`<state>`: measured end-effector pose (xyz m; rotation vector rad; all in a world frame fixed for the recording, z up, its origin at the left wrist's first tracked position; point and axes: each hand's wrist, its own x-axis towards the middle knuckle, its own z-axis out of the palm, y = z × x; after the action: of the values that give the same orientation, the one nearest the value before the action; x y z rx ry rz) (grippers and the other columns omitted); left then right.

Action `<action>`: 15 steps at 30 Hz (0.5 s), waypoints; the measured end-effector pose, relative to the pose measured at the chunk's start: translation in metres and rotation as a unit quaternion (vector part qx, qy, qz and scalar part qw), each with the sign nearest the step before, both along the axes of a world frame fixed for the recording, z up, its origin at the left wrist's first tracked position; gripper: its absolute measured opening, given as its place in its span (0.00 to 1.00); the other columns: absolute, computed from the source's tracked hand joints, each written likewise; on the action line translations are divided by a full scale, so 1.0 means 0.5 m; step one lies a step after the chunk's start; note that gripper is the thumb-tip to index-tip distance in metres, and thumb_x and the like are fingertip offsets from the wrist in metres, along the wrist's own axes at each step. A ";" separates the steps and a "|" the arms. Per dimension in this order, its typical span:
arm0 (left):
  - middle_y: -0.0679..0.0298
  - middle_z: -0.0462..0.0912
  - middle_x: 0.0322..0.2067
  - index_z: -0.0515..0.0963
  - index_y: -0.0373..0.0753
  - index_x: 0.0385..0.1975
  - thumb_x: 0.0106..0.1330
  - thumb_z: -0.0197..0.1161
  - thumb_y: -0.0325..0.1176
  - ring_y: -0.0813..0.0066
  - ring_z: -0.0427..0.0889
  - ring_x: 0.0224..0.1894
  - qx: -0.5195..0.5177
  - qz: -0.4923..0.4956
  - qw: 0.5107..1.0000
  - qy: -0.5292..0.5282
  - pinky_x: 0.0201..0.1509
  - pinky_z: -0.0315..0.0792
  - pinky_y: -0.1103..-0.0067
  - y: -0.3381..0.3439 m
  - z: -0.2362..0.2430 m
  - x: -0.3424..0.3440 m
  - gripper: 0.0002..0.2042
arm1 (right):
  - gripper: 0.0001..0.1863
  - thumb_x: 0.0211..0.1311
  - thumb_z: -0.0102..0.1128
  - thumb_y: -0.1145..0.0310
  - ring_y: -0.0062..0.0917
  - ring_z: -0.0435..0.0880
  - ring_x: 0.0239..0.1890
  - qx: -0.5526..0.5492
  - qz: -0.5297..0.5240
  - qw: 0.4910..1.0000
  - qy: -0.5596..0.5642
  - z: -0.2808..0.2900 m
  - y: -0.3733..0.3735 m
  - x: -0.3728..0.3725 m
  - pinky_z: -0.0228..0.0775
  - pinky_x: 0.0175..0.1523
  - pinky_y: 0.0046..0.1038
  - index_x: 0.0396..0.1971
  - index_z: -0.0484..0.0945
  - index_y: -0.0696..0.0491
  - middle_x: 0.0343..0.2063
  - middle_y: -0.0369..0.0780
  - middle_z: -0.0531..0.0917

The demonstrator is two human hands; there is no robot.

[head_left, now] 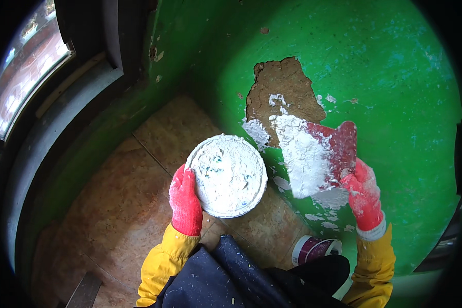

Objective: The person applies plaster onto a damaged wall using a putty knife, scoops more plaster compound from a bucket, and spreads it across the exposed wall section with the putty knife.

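My left hand (185, 201), in a red glove dusted white, grips the left rim of a round white tub (227, 174). White plaster with a few green specks covers its top; how deep it is I cannot tell. In my right hand (363, 194), also red-gloved and smeared white, is a red plastering spatula (344, 146). Thick white plaster (305, 159) coats the left part of its wide blade. The blade is in front of the lower edge of a bare brown patch (282, 90) in the green wall; whether it touches the wall I cannot tell.
White smears and chips mark the green wall (395, 92) around the patch. A small white and purple bucket (315, 250) stands on the brown tiled floor (123, 179) by my leg. A window with a dark frame (31, 66) is at the upper left.
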<state>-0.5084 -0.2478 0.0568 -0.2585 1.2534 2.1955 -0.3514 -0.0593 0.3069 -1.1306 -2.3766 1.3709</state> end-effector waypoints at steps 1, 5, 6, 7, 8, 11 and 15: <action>0.59 0.77 0.43 0.70 0.30 0.48 0.65 0.51 0.33 0.73 0.74 0.45 0.035 -0.001 0.999 -0.012 0.51 0.67 0.78 0.002 0.014 0.001 0.16 | 0.20 0.56 0.56 0.71 0.18 0.73 0.39 -0.005 0.021 0.999 0.031 -0.020 0.028 0.032 0.67 0.46 0.23 0.50 0.69 0.61 0.42 0.35 0.75; 0.59 0.77 0.42 0.71 0.30 0.47 0.65 0.51 0.34 0.74 0.74 0.44 0.052 -0.052 0.997 -0.021 0.51 0.66 0.79 0.001 0.063 0.006 0.16 | 0.21 0.63 0.45 0.75 0.20 0.75 0.37 0.010 -0.072 0.986 0.149 -0.105 0.073 0.126 0.70 0.48 0.26 0.56 0.62 0.63 0.41 0.38 0.75; 0.59 0.77 0.42 0.71 0.30 0.47 0.65 0.51 0.34 0.74 0.74 0.44 0.049 -0.052 0.997 -0.017 0.51 0.66 0.79 -0.001 0.073 0.009 0.16 | 0.21 0.63 0.45 0.75 0.20 0.75 0.37 0.007 -0.073 0.985 0.153 -0.110 0.070 0.124 0.70 0.48 0.26 0.56 0.62 0.63 0.41 0.38 0.75; 0.59 0.78 0.41 0.71 0.30 0.47 0.65 0.52 0.34 0.74 0.74 0.44 0.058 -0.063 0.996 -0.034 0.50 0.67 0.78 -0.002 0.085 0.011 0.15 | 0.21 0.63 0.46 0.73 0.21 0.75 0.38 -0.076 -0.101 0.973 0.192 -0.110 0.070 0.124 0.70 0.47 0.27 0.56 0.61 0.63 0.40 0.38 0.75; 0.59 0.78 0.40 0.72 0.30 0.46 0.65 0.52 0.34 0.74 0.75 0.43 0.068 -0.074 0.994 -0.051 0.50 0.67 0.78 -0.003 0.095 0.015 0.15 | 0.22 0.64 0.46 0.72 0.22 0.76 0.38 -0.158 -0.128 0.952 0.229 -0.108 0.073 0.129 0.71 0.47 0.27 0.56 0.61 0.62 0.39 0.38 0.75; 0.60 0.79 0.38 0.73 0.31 0.45 0.64 0.53 0.34 0.74 0.76 0.40 0.085 -0.088 0.991 -0.052 0.46 0.69 0.79 0.001 0.137 0.035 0.14 | 0.17 0.64 0.46 0.70 0.23 0.77 0.40 -0.180 -0.108 0.954 0.214 -0.119 0.113 0.183 0.72 0.45 0.28 0.51 0.67 0.59 0.38 0.36 0.77; 0.61 0.79 0.37 0.73 0.30 0.44 0.64 0.53 0.33 0.74 0.77 0.38 0.095 -0.104 0.989 -0.055 0.44 0.71 0.80 0.011 0.188 0.070 0.14 | 0.12 0.63 0.48 0.70 0.22 0.77 0.38 -0.287 -0.143 0.907 0.273 -0.109 0.116 0.209 0.73 0.42 0.27 0.45 0.72 0.55 0.34 0.34 0.77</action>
<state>-0.4734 -0.2424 0.1510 -0.1629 0.9587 2.0732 -0.2469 -0.0014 0.2523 -0.9721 -1.3947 2.0045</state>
